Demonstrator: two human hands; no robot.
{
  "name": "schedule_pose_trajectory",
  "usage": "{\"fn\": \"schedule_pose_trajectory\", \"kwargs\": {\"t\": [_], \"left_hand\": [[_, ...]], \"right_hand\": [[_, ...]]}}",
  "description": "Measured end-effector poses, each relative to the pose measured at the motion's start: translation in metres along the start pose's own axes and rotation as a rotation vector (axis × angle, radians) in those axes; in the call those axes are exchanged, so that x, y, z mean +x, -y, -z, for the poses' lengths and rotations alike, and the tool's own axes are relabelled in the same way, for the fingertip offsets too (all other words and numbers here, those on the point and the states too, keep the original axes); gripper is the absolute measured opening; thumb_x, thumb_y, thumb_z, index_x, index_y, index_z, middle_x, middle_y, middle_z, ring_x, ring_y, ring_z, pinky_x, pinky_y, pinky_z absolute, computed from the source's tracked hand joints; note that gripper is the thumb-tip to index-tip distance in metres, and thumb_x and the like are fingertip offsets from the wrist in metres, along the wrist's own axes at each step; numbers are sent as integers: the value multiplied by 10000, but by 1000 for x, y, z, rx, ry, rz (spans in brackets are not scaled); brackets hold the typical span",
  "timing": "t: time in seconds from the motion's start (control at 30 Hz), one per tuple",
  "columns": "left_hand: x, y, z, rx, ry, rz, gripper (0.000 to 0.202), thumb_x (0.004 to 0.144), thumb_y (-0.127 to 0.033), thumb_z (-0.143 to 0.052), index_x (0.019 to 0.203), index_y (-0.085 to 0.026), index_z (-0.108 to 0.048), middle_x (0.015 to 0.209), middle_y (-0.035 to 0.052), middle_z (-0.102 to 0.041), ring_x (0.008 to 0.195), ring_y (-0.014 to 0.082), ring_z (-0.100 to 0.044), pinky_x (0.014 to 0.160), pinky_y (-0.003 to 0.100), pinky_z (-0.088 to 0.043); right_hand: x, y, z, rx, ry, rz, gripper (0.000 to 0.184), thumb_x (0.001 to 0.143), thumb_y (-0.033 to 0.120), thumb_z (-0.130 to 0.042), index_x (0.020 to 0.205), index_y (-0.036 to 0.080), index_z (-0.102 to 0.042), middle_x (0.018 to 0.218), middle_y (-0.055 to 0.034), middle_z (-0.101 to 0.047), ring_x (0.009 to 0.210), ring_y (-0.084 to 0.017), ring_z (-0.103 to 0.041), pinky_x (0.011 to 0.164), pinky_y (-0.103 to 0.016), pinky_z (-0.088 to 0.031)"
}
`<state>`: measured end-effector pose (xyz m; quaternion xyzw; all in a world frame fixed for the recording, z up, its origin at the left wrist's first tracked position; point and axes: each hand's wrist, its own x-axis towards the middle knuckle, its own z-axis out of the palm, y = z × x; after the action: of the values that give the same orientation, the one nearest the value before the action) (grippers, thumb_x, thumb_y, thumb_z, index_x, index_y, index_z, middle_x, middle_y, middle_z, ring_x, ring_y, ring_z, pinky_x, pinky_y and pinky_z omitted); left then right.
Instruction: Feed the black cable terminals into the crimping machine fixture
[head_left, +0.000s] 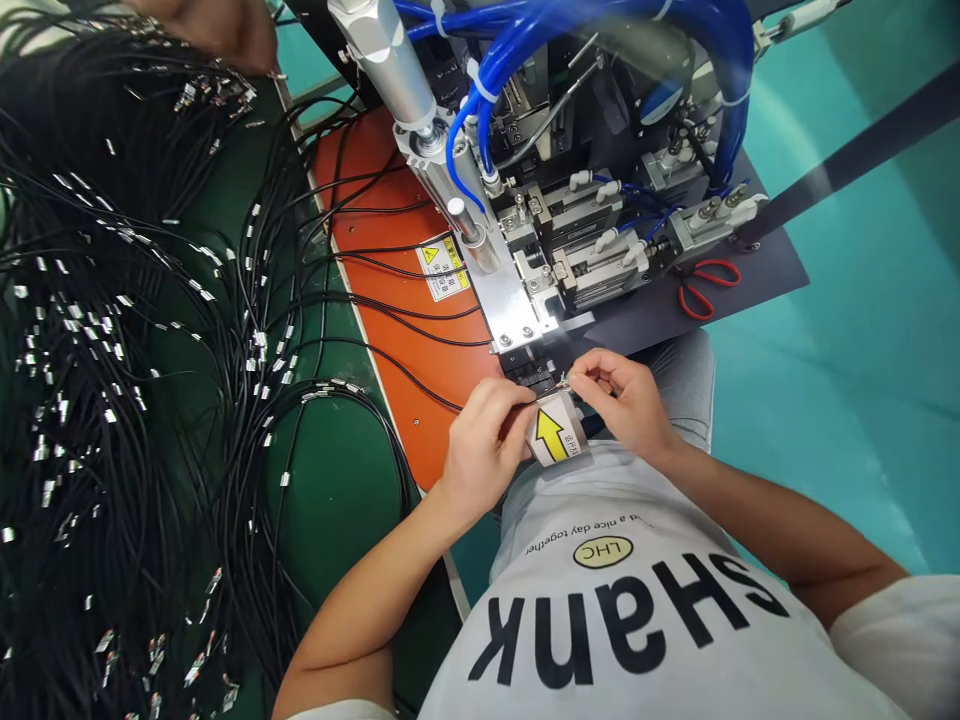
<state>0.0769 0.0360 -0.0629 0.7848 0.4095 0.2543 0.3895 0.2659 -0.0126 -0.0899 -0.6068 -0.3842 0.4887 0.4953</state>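
Note:
My left hand (487,440) is closed in a pinch on a thin black cable (420,383) close to its end. On the right, my right hand (626,400) pinches the small bare tip of that cable, where short wires or a tiny connector (562,382) show; details are too small to tell. Both hands meet at the front of a machine with a metal press head (517,310). Just below the cable end is a white plate with a yellow arrow (551,432). More black cables run from the left into the machine across its orange base (397,350).
A green table (322,460) on the left carries large bundles of black cables (247,500) with silvery ends. Red-handled scissors (709,288) lie on the machine's dark base, right of its cylinders. Blue air hoses (517,50) arch overhead. Another person's hand (232,30) is blurred at the upper left.

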Motion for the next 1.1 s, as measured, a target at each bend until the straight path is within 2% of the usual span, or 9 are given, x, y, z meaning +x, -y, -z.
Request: {"fn": "schedule_pose_trajectory", "kwargs": {"t": [0.1, 0.23, 0.37, 0.47, 1.1], "left_hand": [[8, 14, 1, 158, -15, -145, 126, 938, -168, -568, 1020, -195, -660, 943, 48, -643, 888, 144, -619, 810, 268, -537], [15, 31, -3, 273, -40, -222, 187, 950, -171, -546, 1092, -190, -666, 898, 45, -604, 838, 135, -610, 736, 239, -526], [16, 40, -4, 243, 1, -229, 258, 969, -169, -489, 1142, -208, -676, 847, 36, -563, 803, 132, -592, 696, 235, -511], [16, 42, -3, 223, 26, -235, 296, 968, -157, -466, 1164, -214, -681, 840, 44, -552, 848, 151, -599, 718, 252, -512], [17, 43, -8, 299, 16, -247, 319, 958, -138, -450, 1177, -214, -668, 838, 46, -531, 793, 148, -562, 663, 251, -483]], "right_hand": [[14, -9, 0, 64, -8, -69, 127, 853, 301, -681, 812, 184, -652, 811, -24, -665, 744, -150, -584, 713, -298, -458], [28, -17, -4, 103, -9, -144, 174, 816, 344, -718, 790, 183, -656, 765, -13, -663, 688, -139, -580, 681, -288, -472], [32, -20, -5, 101, -4, -168, 199, 806, 370, -729, 789, 183, -664, 766, -20, -676, 687, -144, -592, 673, -288, -492], [32, -21, -5, 97, -2, -173, 192, 809, 368, -730, 797, 185, -672, 764, -21, -677, 690, -147, -598, 669, -288, -498], [34, -25, -3, 26, -14, -96, 144, 838, 320, -699, 807, 184, -664, 750, -10, -672, 678, -137, -591, 653, -285, -478]]}}
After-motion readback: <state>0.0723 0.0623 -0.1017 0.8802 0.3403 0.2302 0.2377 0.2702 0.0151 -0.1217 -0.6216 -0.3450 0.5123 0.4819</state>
